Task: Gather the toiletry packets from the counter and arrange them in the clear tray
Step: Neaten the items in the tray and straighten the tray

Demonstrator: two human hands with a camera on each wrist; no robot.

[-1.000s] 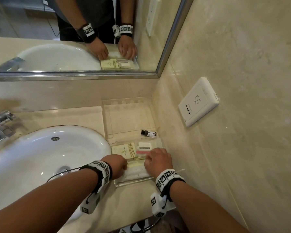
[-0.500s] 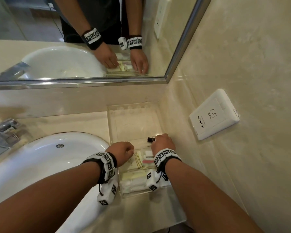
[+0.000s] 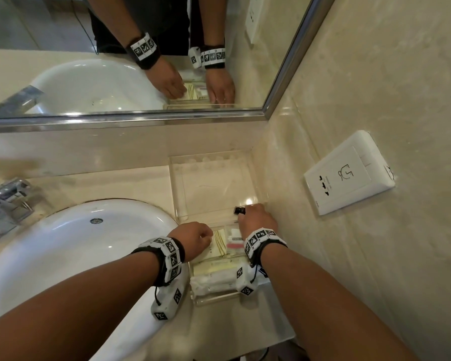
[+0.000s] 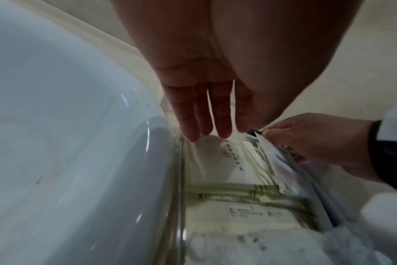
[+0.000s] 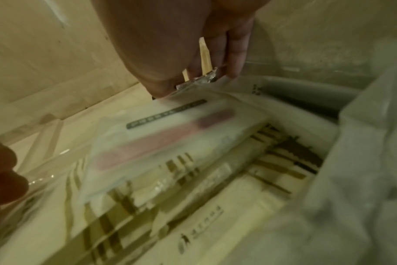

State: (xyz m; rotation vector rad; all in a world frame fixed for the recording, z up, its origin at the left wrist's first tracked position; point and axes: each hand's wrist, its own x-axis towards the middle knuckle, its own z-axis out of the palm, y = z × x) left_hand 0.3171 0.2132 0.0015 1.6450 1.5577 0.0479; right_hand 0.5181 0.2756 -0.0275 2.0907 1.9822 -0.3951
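Beige marble bathroom counter [image 3: 110, 183] in a corner, white basin [image 3: 63, 256] at left, mirror [image 3: 115, 61] behind, wall socket [image 3: 349, 173] at right. Clear tray [image 3: 179, 201] against the side wall, far half bare. Near compartments already stacked with cream striped toiletry packets [image 4: 236, 166], a frosted packet with pink contents [image 5: 170, 136] on top, white wrapped items [image 3: 214, 280] nearest. Left hand [image 3: 193, 239] with straight, relaxed fingers [image 4: 202, 114] touching the cream packet's far edge. Right hand [image 3: 257, 220] pinching the frosted packet's top corner, beside a small dark-capped bottle [image 3: 239, 210]. No loose packets visible on the counter; gathering apparently done, only tidying left
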